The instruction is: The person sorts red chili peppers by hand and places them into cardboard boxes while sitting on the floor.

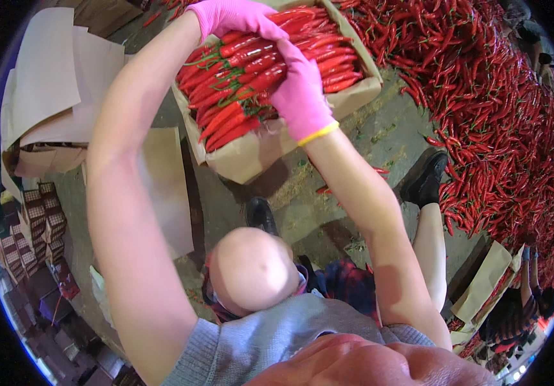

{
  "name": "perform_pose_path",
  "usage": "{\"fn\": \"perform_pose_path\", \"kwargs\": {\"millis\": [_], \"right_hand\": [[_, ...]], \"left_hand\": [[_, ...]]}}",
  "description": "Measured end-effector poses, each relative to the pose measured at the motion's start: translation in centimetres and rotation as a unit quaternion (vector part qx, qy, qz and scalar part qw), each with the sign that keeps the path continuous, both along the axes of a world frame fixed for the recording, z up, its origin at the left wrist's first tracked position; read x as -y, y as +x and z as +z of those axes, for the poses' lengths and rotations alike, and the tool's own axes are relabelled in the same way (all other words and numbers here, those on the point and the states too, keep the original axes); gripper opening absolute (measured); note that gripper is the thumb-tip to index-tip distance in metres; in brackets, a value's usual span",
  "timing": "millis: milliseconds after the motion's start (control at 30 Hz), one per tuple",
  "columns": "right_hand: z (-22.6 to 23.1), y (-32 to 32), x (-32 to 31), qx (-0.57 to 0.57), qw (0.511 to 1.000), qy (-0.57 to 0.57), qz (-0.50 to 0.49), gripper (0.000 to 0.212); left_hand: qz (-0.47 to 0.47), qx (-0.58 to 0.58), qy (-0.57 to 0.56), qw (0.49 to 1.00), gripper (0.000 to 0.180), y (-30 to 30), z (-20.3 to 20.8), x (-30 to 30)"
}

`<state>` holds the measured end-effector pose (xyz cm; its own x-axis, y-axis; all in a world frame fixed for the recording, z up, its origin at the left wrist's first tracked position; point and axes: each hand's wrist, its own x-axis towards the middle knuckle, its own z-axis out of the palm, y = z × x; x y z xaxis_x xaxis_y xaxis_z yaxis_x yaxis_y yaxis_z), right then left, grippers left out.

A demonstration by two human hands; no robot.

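Observation:
A box lined with brown paper [251, 166] stands on the floor in front of me, packed with long red chilli peppers [225, 122], many with green stems pointing left. Both my hands wear pink rubber gloves. Over the far left part of the box, my left hand [237, 17] curves round the top of a bunch of chillies. My right hand [302, 90] presses on the same bunch from the right, thumb and fingers bent round it; its glove has a yellow cuff. The two hands' fingertips meet at the bunch, and the palms are hidden.
A large heap of loose red chillies [482, 109] spreads along the right. Paper sheets [45, 71] are stacked at the left, with a flat brown sheet [166, 193] nearby. Stacked crates [39, 219] stand lower left. Another person [511, 321] works at a paper-lined box [486, 283] lower right.

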<state>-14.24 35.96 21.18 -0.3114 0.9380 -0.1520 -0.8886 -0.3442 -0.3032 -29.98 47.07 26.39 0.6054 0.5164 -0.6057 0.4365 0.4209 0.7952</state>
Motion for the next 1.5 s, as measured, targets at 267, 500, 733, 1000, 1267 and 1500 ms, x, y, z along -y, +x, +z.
{"fn": "perform_pose_path", "kwargs": {"millis": [267,500,733,1000,1267,1500], "right_hand": [[-3.5,-7.4,-4.5,0.078,0.981,-0.103,-0.144,0.049],[-7.1,-7.0,-5.0,0.100,0.982,-0.129,-0.097,0.051],[-5.8,-5.1,-4.8,0.044,0.998,-0.034,-0.023,0.043],[-7.1,-2.7,-2.8,0.467,0.874,0.124,-0.053,0.055],[-7.2,0.9,0.1,0.404,0.884,0.236,0.014,0.026],[-2.1,2.6,3.2,-0.008,0.987,-0.154,0.041,0.031]], "left_hand": [[-0.028,-0.137,0.042,0.989,0.054,-5.0,-5.0,-6.5],[-0.072,-0.198,0.240,0.948,0.078,-5.9,-7.1,-5.4],[-0.052,-0.351,0.455,0.817,0.099,-4.3,-4.8,2.1],[-0.046,-0.418,0.537,0.732,0.109,-3.9,-9.6,4.3],[-0.055,-0.344,0.589,0.730,0.108,-4.8,-10.3,6.2],[0.232,-0.188,0.611,0.733,0.081,-6.6,-6.3,9.7]]}}
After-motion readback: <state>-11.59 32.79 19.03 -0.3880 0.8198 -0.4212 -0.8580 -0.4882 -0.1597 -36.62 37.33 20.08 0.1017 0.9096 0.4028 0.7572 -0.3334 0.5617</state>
